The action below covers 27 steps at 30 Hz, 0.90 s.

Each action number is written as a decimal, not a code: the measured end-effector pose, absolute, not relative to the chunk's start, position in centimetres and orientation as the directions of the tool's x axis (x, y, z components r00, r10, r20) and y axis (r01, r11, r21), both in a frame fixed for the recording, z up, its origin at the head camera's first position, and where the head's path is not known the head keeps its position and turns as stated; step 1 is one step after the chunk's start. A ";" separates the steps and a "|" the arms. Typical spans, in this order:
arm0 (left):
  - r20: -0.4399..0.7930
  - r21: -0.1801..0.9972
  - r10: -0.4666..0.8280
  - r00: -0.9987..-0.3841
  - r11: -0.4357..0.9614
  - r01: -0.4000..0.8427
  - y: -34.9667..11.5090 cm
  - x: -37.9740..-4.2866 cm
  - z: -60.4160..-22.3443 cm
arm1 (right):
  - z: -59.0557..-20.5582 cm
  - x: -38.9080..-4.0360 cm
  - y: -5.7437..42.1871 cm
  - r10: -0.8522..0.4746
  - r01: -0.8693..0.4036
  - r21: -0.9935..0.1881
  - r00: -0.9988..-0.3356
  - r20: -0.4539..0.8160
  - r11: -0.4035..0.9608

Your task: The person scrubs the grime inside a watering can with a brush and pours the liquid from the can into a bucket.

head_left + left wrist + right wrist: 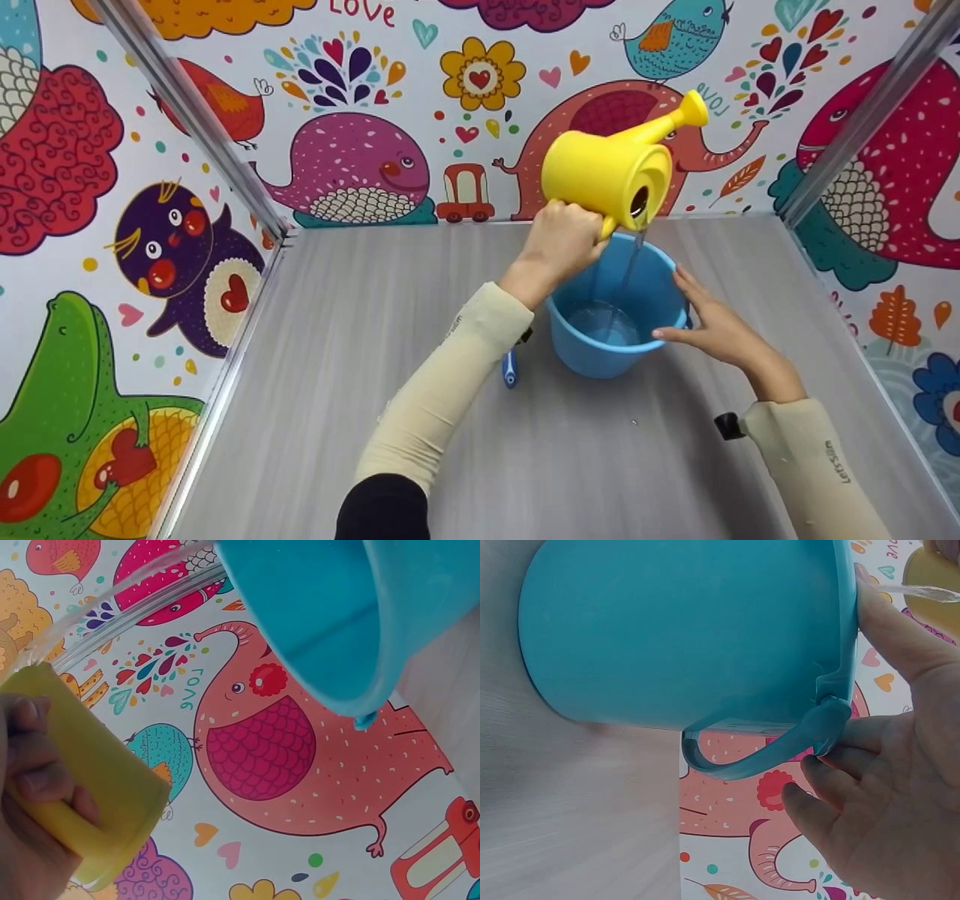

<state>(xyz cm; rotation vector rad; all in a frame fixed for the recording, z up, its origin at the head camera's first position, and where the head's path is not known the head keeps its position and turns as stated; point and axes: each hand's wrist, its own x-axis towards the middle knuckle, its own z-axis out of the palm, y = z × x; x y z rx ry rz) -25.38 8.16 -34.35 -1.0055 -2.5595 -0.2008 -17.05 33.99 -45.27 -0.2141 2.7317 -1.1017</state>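
A yellow watering can (589,169) is tipped over the blue bucket (600,361), and my left hand (564,241) grips its handle. From the can's open top a stream of water (632,262) falls into the bucket, where water covers the bottom. The left wrist view shows my fingers curled round the can's handle. My right hand (716,330) is at the bucket's right side with its fingers spread, the thumb at the rim. In the right wrist view the other fingers lie by the joint of the bucket's hanging blue handle (757,761).
A small blue-handled object (510,369) lies left of the bucket, partly hidden by my left forearm. Water drops (634,422) dot the grey tabletop (337,337). Printed panels (360,172) with cartoon animals and metal edge strips enclose the table at the back and sides.
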 end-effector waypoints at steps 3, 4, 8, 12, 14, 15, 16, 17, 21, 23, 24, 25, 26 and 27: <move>0.401 -0.013 0.626 -0.669 0.734 0.679 8.2 -25.4 -34.3 | -45.2 -17.1 34.0 -0.203 -0.064 -0.698 -0.972 -0.118 0.713; 0.402 -0.015 0.626 -0.669 0.734 0.678 8.2 -25.4 -34.3 | -45.2 -17.1 34.0 -0.203 -0.065 -0.699 -0.972 -0.118 0.712; 0.408 -0.033 0.629 -0.661 0.734 0.678 8.2 -25.4 -34.2 | -45.2 -17.1 33.9 -0.206 -0.071 -0.701 -0.973 -0.109 0.710; 0.413 -0.041 0.631 -0.657 0.733 0.679 8.2 -25.4 -34.2 | -45.3 -17.1 33.9 -0.205 -0.072 -0.701 -0.973 -0.107 0.709; 0.412 -0.037 0.631 -0.658 0.732 0.680 8.2 -25.4 -34.2 | -45.4 -17.1 33.9 -0.202 -0.069 -0.699 -0.973 -0.110 0.711; 0.411 -0.033 0.631 -0.658 0.732 0.681 8.2 -25.4 -34.2 | -45.4 -17.1 33.9 -0.200 -0.067 -0.698 -0.973 -0.111 0.713; 0.410 -0.032 0.631 -0.658 0.731 0.682 8.3 -25.4 -34.2 | -45.4 -17.1 33.9 -0.199 -0.065 -0.698 -0.973 -0.113 0.713; 0.409 -0.031 0.632 -0.658 0.730 0.682 8.3 -25.4 -34.2 | -45.4 -17.0 33.9 -0.198 -0.064 -0.698 -0.974 -0.114 0.714; 0.405 -0.031 0.636 -0.657 0.728 0.685 8.3 -25.4 -34.3 | -45.4 -17.0 34.0 -0.199 -0.064 -0.699 -0.973 -0.113 0.712; 0.402 -0.032 0.637 -0.658 0.728 0.685 8.3 -25.4 -34.2 | -45.4 -17.0 34.0 -0.200 -0.065 -0.700 -0.973 -0.113 0.712; 0.401 -0.031 0.637 -0.659 0.728 0.685 8.3 -25.4 -34.2 | -45.4 -17.0 34.0 -0.200 -0.064 -0.699 -0.973 -0.114 0.712; 0.400 -0.031 0.637 -0.659 0.728 0.685 8.4 -25.4 -34.2 | -45.4 -17.0 34.0 -0.199 -0.063 -0.698 -0.973 -0.115 0.713; 0.399 -0.032 0.637 -0.659 0.728 0.684 8.4 -25.4 -34.2 | -45.4 -17.0 34.0 -0.199 -0.061 -0.698 -0.973 -0.117 0.714; 0.398 -0.035 0.638 -0.660 0.729 0.684 8.4 -25.4 -34.2 | -45.4 -17.0 34.0 -0.197 -0.059 -0.698 -0.973 -0.120 0.714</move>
